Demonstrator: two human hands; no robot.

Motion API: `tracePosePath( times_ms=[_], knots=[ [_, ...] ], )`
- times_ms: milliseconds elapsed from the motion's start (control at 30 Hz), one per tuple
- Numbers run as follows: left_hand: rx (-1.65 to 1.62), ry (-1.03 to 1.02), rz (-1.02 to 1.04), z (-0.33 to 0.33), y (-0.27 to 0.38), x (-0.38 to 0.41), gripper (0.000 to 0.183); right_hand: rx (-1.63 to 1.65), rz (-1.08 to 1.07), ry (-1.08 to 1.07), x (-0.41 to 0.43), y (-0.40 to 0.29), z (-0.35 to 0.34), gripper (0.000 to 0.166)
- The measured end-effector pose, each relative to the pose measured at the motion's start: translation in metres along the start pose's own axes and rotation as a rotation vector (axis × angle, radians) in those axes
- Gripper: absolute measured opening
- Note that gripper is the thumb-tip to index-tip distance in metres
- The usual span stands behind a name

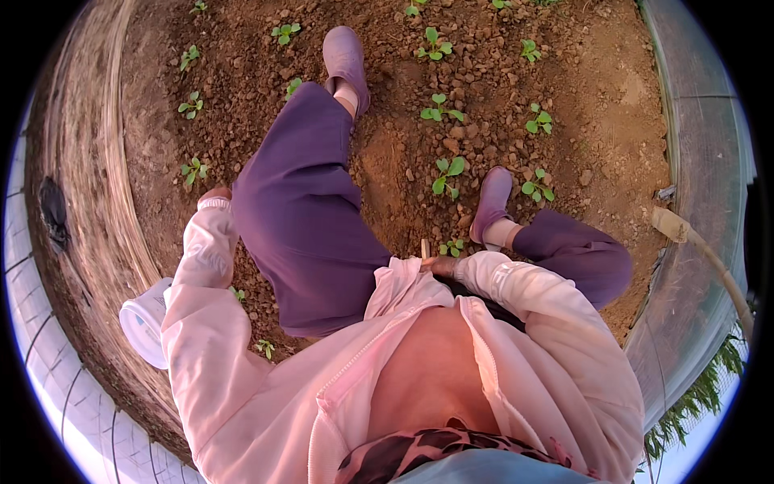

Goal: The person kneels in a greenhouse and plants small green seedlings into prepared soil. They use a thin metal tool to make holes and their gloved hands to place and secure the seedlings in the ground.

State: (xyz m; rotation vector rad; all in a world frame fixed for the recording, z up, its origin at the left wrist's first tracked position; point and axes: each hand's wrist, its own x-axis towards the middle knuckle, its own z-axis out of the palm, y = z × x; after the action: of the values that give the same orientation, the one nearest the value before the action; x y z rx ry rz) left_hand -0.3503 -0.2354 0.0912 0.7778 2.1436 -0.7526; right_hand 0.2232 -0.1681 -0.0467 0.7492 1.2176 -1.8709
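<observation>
My left hand (215, 194) reaches down past my left knee and rests near the soil; its fingers are mostly hidden behind the sleeve cuff and the purple trouser leg. A leafy green seedling (194, 171) stands just beyond it. At the middle, in front of my waist, my right hand (443, 265) is closed round a short wooden handle (425, 248), whose other end is hidden by my jacket. Close by that hand grows a small seedling (452, 247). My purple clogs (493, 196) stand on the crumbly brown soil.
Rows of seedlings (442, 109) run between and beside my feet. A white plastic bucket (145, 323) is by my left elbow. On the right a long-handled tool (704, 242) leans near the clear plastic sheeting (707, 145). A pale, streaked strip (97, 151) borders the bed at left.
</observation>
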Motion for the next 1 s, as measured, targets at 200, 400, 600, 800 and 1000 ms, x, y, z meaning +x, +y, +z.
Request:
tracePosePath(
  times_ms=[200,400,600,800,1000],
  knots=[
    [0.209,-0.123,-0.087,0.0,0.001,0.005,0.024,0.28,0.055,-0.136,0.026,-0.008,-0.002,0.052],
    [0.185,-0.254,-0.354,0.006,-0.003,0.007,0.025,0.346,0.117,-0.289,0.044,-0.037,0.001,0.048],
    [0.182,-0.355,-0.345,-0.033,0.025,-0.001,0.025,0.422,0.145,-0.354,0.025,-0.078,-0.016,0.045],
    [0.14,-0.429,-0.345,-0.049,0.036,-0.044,0.025,0.399,0.143,-0.328,-0.002,-0.11,-0.054,0.042],
    [0.115,-0.462,-0.274,-0.053,0.04,-0.039,0.025,0.35,0.123,-0.139,0.028,-0.167,-0.127,0.039]
  ],
)
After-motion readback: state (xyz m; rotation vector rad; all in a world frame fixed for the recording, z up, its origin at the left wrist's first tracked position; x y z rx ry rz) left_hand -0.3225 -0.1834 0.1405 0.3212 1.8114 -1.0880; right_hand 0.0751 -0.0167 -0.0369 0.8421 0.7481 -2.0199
